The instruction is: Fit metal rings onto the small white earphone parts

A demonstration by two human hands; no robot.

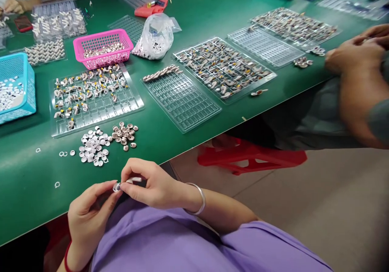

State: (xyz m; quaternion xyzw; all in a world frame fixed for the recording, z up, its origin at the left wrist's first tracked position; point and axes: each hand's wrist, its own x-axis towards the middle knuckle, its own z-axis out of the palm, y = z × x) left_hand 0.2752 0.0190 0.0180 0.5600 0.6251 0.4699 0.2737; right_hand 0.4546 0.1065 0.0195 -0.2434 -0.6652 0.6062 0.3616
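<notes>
Just past the table's edge, above the lap, my two hands meet fingertip to fingertip. My left hand (89, 207) pinches a small round earbud cap (116, 187) between thumb and forefinger. In the fingers of my right hand (152, 183) is a white earbud housing (134, 179), its stem pointing right; its round end is partly hidden and meets the cap. On the table ahead lie a pile of white round caps (92, 145) and a smaller pile of beige cup-shaped earbud shells (124, 134).
Beyond the piles stands a clear tray of earbud parts (100, 106). A pink basket (81, 53), a blue basket (28, 90) and a plastic bag (159, 35) sit around it. Another tray (194, 106) holds one row. At right are a co-worker's hands (355, 55) and a red stool (252, 154).
</notes>
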